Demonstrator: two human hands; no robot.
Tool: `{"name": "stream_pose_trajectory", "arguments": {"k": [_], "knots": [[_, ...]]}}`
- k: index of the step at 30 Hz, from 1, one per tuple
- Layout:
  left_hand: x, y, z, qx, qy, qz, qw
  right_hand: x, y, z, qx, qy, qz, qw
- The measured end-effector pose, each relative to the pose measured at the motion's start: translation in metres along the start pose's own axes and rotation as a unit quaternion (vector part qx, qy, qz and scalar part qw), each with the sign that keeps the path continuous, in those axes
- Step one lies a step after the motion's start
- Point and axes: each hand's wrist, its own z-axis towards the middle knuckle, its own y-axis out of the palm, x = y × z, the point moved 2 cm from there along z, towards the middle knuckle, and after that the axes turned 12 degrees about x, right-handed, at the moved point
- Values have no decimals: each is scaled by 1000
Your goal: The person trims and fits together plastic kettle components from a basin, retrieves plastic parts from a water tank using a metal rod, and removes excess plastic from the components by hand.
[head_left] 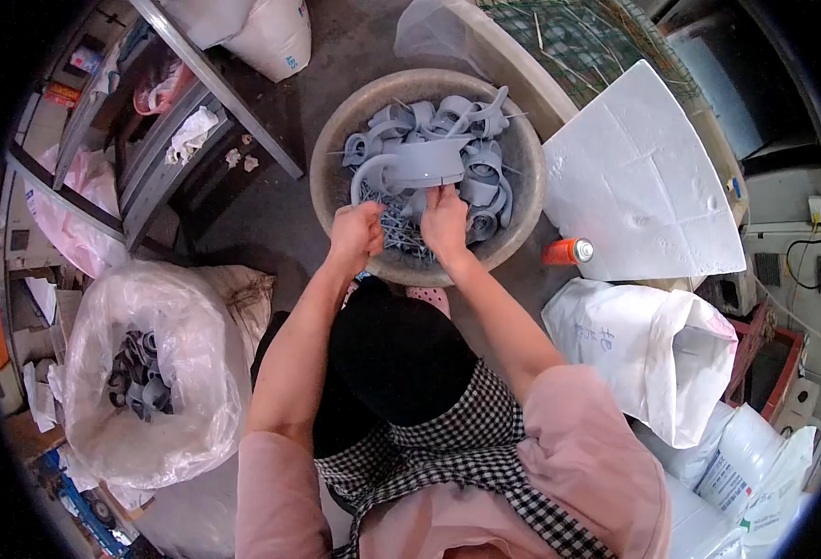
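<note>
Left hand (358, 233): fingers curled inward, close by the lower end of the part's hook; whether they close on anything, I cannot tell.
Right hand (445, 222): fingertips raised and pinching the underside of the part near its rim.
Part (429, 163): pale grey, a round cup with a curved hook (366, 175) at its left end; held up over the basin.
Basin (533, 168): round and wide, directly below both hands, its rim dusty brown.
Pieces (485, 172): grey, cup-like, heaped in the basin around and behind the part.
Sticks (401, 228): thin, grey, in a tangle at the near side of the basin, between the hands.
Can (567, 252): orange, lying on its side just right of the basin.
Board (638, 186): white, right of the basin, beyond the can.
White sack (629, 345): open-mouthed, nearer than the board.
Clear bag (210, 345): left of the person, with grey and dark scraps (140, 373) inside.
Rack (233, 84): metal, far left.
Apron (447, 447): black-and-white check, worn over pink sleeves (597, 447).
</note>
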Motion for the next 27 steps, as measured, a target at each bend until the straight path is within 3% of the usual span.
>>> {"name": "stream_pose_trajectory", "arguments": {"k": [1, 2, 3, 4, 6, 8, 9, 10, 12, 14, 16, 17, 18, 20, 27], "knots": [[1, 2, -2, -6, 2, 17, 1000, 7, 11, -2, 69, -105, 24, 992], [0, -2, 2, -6, 1, 17, 1000, 23, 14, 0, 68, -105, 24, 992], [-4, -8, 8, -13, 1, -7, 1000, 30, 14, 3, -114, 111, 210, 965], [-4, -10, 10, -20, 1, -31, 999, 17, 9, 2, -283, 314, 373, 826], [-3, -13, 10, -16, 7, -31, 999, 5, -5, 8, -306, 340, 384, 802], [-4, -14, 10, -13, 9, -32, 999, 11, -5, 12, -374, 373, 409, 744], [-5, -13, 12, -21, -13, -45, 999, 7, -6, 7, -430, 417, 412, 686], [-6, -13, 13, -29, -33, -56, 997, 4, -4, 3, -432, 416, 413, 686], [-5, -11, 10, -19, -4, -48, 999, -2, -1, 0, -350, 310, 425, 775], [3, -6, 3, -11, 32, -36, 999, 15, 8, 0, -338, 284, 403, 802], [11, -3, -7, 33, 115, -2, 993, 13, 0, 6, -224, 78, 221, 946], [10, -7, -4, 14, 150, 20, 988, 17, -7, 7, -194, 76, 153, 966], [8, -10, -5, 11, 150, 20, 988, 12, -10, 4, -192, 76, 152, 967], [8, -8, -6, -33, 233, 52, 971, 3, -16, 5, -41, -2, 223, 974], [23, 6, -20, -44, 321, 100, 941, -5, -20, 19, -96, 20, 181, 979]]}}
